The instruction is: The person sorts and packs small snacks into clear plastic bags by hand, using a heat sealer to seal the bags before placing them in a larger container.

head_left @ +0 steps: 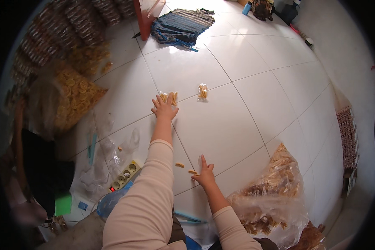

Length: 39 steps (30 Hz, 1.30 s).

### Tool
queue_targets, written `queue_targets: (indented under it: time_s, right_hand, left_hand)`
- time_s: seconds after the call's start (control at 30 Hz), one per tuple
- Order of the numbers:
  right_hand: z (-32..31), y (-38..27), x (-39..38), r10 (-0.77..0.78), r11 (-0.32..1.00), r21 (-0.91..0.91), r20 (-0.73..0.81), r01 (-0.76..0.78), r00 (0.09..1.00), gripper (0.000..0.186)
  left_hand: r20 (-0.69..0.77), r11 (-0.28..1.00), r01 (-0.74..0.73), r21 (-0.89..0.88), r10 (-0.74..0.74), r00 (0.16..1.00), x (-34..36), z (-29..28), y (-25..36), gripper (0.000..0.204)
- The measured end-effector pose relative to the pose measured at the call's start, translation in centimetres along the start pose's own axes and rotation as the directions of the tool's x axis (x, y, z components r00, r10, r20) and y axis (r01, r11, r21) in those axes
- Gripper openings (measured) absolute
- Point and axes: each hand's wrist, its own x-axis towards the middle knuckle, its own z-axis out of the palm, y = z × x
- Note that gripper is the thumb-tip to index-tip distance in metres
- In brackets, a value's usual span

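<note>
My left hand (pixel 165 110) reaches out over the white tiled floor. Its fingers are spread across a small clear packet (pixel 173 99) of yellow-brown snack sticks and cover part of it. A second such packet (pixel 202 92) lies apart to the right. Nearer to me is my right hand (pixel 205 174), low over the floor with its fingers apart. One loose snack stick (pixel 192 171) lies right by its fingertips; whether they touch is hard to tell. Another loose stick (pixel 179 165) is a little to the left, between my forearms.
A large clear bag (pixel 275 187) of snacks stands at my right. To the left are a bag of round chips (pixel 77 91), a power strip (pixel 125 176), crumpled clear plastic (pixel 93 177) and stacked packets (pixel 71 25). A striped cloth (pixel 181 26) lies at the far side.
</note>
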Motion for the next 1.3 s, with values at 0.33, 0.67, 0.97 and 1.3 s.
queue_targets:
  time_s: [0.33,0.67,0.97,1.3]
  right_hand:
    - [2.6,2.3,3.8,-0.287,0.934,0.135,-0.269,0.331,0.919,0.048]
    - [2.4,1.9,3.3,-0.324,0.929,0.077,-0.301,0.362,0.897,0.013]
    - [2.2,2.0,2.5,-0.466,0.876,-0.272,-0.255,0.399,0.847,0.013]
    - [-1.0,3.2,2.1,-0.499,0.820,-0.297,0.048,0.489,0.866,0.008]
  left_hand:
    - [-0.056,0.983,0.040,-0.178,-0.051,0.997,2.5,3.5,1.7,0.076]
    - [0.049,0.967,0.048,-0.251,-0.037,0.998,3.0,2.9,6.6,0.052]
    - [0.203,0.911,-0.393,-0.126,0.411,0.889,2.1,3.5,12.1,0.049]
    - [0.019,0.573,-0.818,0.048,0.818,0.575,-2.2,6.0,5.6,0.040]
